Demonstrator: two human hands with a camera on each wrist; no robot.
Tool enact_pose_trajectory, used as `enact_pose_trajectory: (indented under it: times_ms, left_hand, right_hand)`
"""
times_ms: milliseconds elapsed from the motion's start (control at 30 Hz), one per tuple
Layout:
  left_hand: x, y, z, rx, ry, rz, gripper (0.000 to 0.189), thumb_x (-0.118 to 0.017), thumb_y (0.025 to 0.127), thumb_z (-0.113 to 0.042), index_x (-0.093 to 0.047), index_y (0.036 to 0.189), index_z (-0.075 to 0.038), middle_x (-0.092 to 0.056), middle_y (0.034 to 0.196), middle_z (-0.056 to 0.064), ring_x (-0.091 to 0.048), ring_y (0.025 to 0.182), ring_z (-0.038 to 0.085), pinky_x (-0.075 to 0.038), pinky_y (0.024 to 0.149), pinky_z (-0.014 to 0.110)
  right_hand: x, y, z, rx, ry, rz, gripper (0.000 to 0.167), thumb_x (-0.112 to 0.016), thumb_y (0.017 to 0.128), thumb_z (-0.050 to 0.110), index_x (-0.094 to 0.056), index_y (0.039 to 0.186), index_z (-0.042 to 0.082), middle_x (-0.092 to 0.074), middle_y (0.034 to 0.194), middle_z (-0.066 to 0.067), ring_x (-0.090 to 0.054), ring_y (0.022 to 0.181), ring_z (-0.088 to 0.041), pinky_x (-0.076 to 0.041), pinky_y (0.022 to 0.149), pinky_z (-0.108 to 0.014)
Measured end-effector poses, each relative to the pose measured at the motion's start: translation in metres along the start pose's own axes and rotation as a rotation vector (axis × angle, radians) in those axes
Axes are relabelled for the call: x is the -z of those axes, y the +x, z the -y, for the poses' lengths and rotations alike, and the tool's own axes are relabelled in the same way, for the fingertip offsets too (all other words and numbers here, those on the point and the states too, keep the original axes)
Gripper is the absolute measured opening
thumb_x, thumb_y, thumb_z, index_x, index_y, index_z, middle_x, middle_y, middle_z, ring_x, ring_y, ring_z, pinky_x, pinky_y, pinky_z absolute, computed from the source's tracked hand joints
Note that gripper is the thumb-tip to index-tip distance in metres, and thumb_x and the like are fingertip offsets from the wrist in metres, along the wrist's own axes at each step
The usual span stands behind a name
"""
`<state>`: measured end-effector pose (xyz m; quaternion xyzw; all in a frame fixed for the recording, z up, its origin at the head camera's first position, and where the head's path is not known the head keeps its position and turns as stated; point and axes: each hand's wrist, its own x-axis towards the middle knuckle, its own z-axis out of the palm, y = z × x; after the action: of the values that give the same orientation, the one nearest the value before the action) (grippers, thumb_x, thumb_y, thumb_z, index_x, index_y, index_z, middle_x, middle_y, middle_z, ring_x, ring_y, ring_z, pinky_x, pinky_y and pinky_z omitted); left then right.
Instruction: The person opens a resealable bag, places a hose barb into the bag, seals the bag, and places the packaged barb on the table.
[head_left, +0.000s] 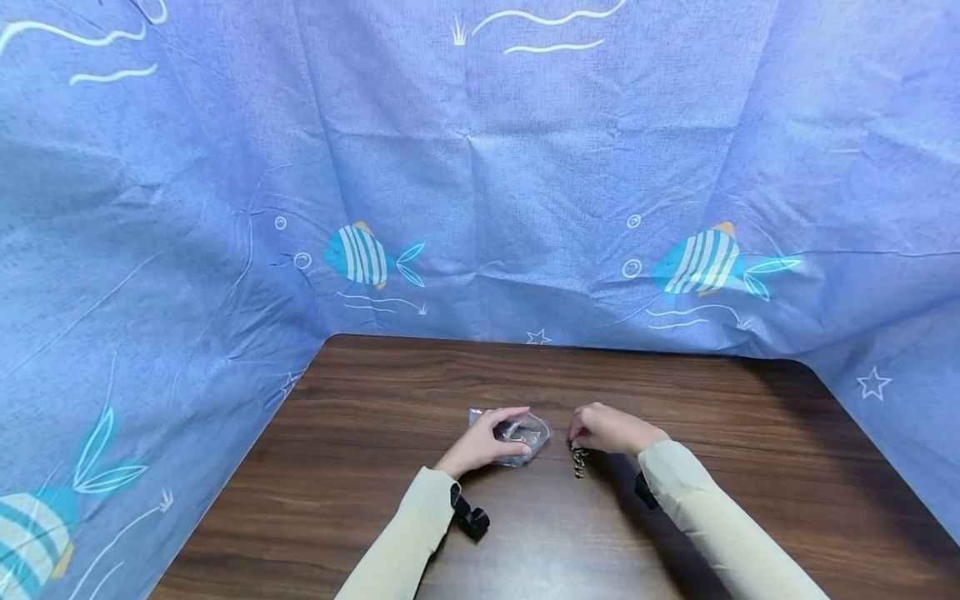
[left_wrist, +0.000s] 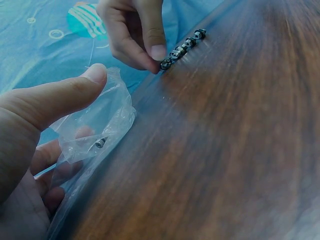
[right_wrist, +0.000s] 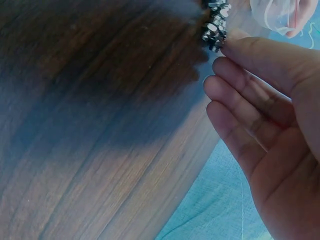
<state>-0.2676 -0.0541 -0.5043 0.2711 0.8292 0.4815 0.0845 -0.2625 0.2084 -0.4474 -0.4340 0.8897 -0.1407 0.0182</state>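
A clear plastic bag [head_left: 537, 435] lies about the middle of the table, its mouth spread between the thumb and fingers of my left hand [head_left: 474, 446]. In the left wrist view the thumb is at the bag's upper edge and the other fingers show through and behind the film. One small metallic piece [left_wrist: 100, 143] is inside. To the right, my right hand [head_left: 611, 429] pinches the far end of a short row of small black-and-silver beads [left_wrist: 182, 48] with thumb and forefinger. Its other fingers curve loosely in the right wrist view, beside the bead row [right_wrist: 216, 25].
Both hands work over a dark wood-grain table [head_left: 360, 467]. Behind and beside it hangs a blue cloth [head_left: 540, 192] printed with fish and stars. A black wrist camera [head_left: 472, 521] sits under the left wrist, another black device [head_left: 645, 492] under the right.
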Motion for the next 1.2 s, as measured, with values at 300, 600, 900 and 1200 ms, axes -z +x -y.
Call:
enact_pose_trajectory:
  times_ms: [300,600,900,1200]
  left_hand:
    - [0.0,0.0011,0.0016,0.004,-0.008,0.003,0.065,-0.077,0.082,-0.029,-0.051,0.14,-0.015,-0.063,0.129,0.0,-0.05,0.126,0.02,-0.037,0.107,0.04]
    - [-0.0003,0.0005,0.0016,0.014,0.003,-0.001,0.066,-0.077,0.082,-0.032,-0.051,0.14,-0.017,-0.061,0.13,-0.001,-0.047,0.127,0.023,-0.036,0.107,0.044]
    - [0.0008,-0.0002,-0.0001,0.01,-0.009,-0.003,0.065,-0.077,0.082,-0.032,-0.051,0.14,-0.018,-0.061,0.129,-0.001,-0.048,0.126,0.022,-0.036,0.107,0.043]
    - [0.0002,0.0007,0.0011,-0.005,-0.014,0.003,0.065,-0.076,0.082,-0.031,-0.051,0.14,-0.016,-0.063,0.128,-0.001,-0.05,0.124,0.02,-0.037,0.107,0.042]
  right_hand:
    - [-0.0022,0.0024,-0.0003,-0.016,-0.051,-0.009,0.012,-0.073,0.078,0.0,-0.07,0.071,0.01,-0.064,0.074,0.004,-0.058,0.069,-0.003,-0.049,0.062,-0.019]
    - [-0.0031,0.0032,0.0032,-0.063,-0.067,-0.008,0.016,-0.075,0.078,0.003,-0.068,0.067,0.012,-0.06,0.071,0.006,-0.049,0.063,0.001,-0.045,0.058,-0.019]
    - [-0.0069,0.0041,-0.0004,-0.061,-0.06,-0.008,0.013,-0.074,0.078,0.002,-0.069,0.071,0.012,-0.058,0.073,0.007,-0.049,0.065,0.001,-0.046,0.059,-0.018]
    - [-0.0077,0.0035,-0.0011,-0.045,-0.054,-0.022,0.012,-0.075,0.078,0.004,-0.068,0.072,0.011,-0.058,0.073,0.007,-0.051,0.065,0.001,-0.046,0.059,-0.017]
